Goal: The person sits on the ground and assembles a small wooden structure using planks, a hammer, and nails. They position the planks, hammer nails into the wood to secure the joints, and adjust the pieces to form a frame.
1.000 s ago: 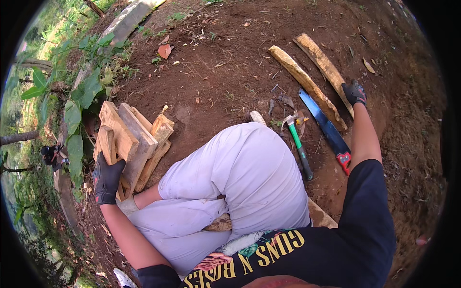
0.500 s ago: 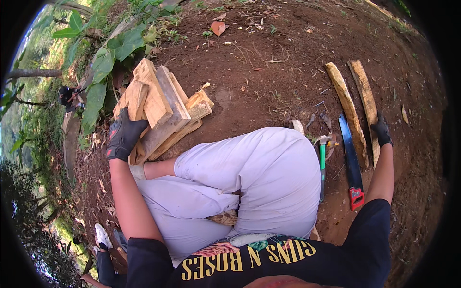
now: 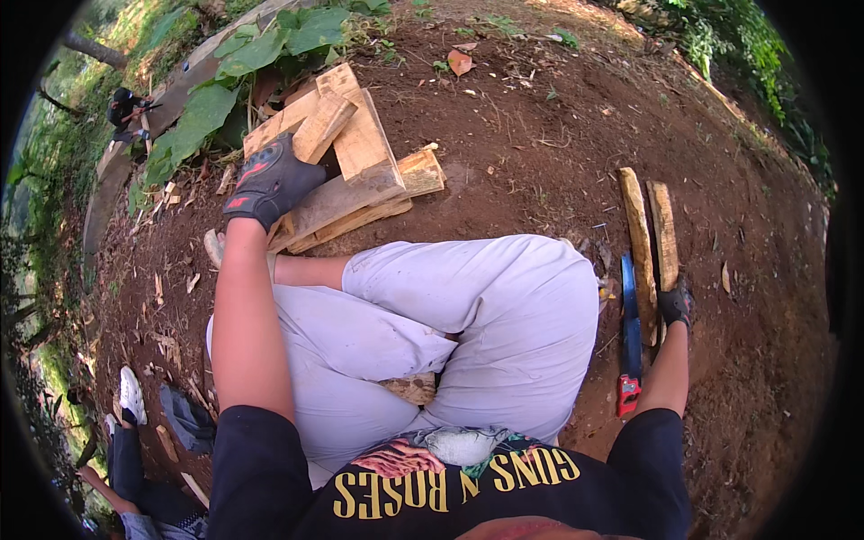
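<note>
Both my hands wear dark gloves. At the left, my left hand (image 3: 274,180) lies against a stack of rough-cut wooden blocks (image 3: 360,202), thumb spread away from the fingers. A short wooden block (image 3: 324,126) rests on top, close to its fingertips. Off to the right, my right hand (image 3: 674,304) is closed around the near part of a narrow wooden strip (image 3: 661,225). Beside it lies a second rough strip (image 3: 637,238). A handsaw (image 3: 631,315) with a dark blue blade and red handle lies just left of the strips.
I sit on brown soil with my pale-trousered legs (image 3: 468,306) folded between the stack and the strips. Large green leaves (image 3: 193,130) border the stack. A person (image 3: 126,112) is at the far left, another person's legs (image 3: 130,432) at the lower left.
The view has shifted. My left hand sits farther over the stack. My right hand now grips nearer the strip's end, and that strip has slid toward me beside the other. My knee now mostly hides the hammer.
</note>
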{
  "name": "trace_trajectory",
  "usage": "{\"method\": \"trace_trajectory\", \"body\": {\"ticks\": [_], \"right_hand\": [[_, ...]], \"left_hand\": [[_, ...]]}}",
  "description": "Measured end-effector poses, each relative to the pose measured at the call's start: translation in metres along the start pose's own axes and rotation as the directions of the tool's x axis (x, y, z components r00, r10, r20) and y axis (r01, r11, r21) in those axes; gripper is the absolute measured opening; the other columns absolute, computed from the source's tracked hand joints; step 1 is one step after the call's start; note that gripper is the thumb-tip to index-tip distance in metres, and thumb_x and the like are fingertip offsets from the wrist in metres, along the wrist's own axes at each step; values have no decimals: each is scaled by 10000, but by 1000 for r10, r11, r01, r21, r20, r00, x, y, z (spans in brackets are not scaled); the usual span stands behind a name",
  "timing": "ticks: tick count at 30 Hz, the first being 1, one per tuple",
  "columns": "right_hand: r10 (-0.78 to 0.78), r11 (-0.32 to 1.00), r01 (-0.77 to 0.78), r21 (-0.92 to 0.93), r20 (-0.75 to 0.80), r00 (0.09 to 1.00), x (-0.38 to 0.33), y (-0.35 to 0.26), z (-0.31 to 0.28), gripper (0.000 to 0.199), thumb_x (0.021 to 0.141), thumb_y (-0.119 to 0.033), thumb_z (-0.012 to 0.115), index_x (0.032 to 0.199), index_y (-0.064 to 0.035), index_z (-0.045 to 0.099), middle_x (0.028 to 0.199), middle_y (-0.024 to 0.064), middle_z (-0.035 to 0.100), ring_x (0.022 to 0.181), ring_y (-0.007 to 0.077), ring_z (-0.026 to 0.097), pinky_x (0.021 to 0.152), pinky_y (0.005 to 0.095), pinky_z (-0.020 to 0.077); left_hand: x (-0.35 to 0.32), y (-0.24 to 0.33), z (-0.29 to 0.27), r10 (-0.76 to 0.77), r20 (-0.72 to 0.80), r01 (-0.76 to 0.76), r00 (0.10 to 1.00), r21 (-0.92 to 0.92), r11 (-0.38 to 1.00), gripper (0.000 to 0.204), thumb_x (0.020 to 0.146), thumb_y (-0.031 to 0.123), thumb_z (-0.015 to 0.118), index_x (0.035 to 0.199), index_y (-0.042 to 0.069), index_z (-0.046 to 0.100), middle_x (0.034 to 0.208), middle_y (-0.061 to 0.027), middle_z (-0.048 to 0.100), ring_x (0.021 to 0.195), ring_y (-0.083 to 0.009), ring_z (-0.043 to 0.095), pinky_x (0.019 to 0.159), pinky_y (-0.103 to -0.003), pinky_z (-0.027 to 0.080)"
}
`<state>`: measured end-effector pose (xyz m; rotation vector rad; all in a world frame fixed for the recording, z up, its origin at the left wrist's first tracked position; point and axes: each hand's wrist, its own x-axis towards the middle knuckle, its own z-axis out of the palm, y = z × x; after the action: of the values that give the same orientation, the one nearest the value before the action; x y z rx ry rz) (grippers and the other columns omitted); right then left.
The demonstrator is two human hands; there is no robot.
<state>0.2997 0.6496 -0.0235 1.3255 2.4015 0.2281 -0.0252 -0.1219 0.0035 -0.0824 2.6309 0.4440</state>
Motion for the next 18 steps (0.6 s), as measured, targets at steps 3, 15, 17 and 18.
{"method": "trace_trajectory", "body": {"ticks": [3,15,17,18], "right_hand": [[-28,976,34,-213,30,999,-19,22,-8,936,873,-416,772,1661,-94,383,1611,280,494,1478,443,500,1223,509,428],[-130,990,134,44,-84,988,-96,-142,-37,810,779,-647,793,1314,-51,672,1249,261,739,1184,443,709,991,537,558],[-216,976,216,-16,-167,962,-85,-135,-43,708,817,-550,797,1297,-45,669,1210,270,746,1158,449,716,962,547,560],[-210,972,228,56,-225,951,-76,-139,-52,647,844,-497,791,1282,-38,669,1190,271,749,1139,450,721,949,541,561]], "left_hand": [[2,3,2,11,15,-10,1000,-3,1000,687,767,426,772,1313,18,684,1228,-271,747,1159,-422,726,1003,-475,566],[-11,0,-14,-42,-10,42,999,-32,999,765,745,460,743,1329,-24,651,1238,-309,729,1164,-445,718,996,-477,558],[-8,-4,-15,-37,-29,35,999,-94,995,758,738,428,743,1336,-27,640,1246,-309,726,1176,-453,712,1003,-474,560],[-13,1,-26,-31,10,33,999,-118,992,734,743,407,736,1326,-29,647,1242,-309,727,1178,-449,714,1005,-474,564]]}}
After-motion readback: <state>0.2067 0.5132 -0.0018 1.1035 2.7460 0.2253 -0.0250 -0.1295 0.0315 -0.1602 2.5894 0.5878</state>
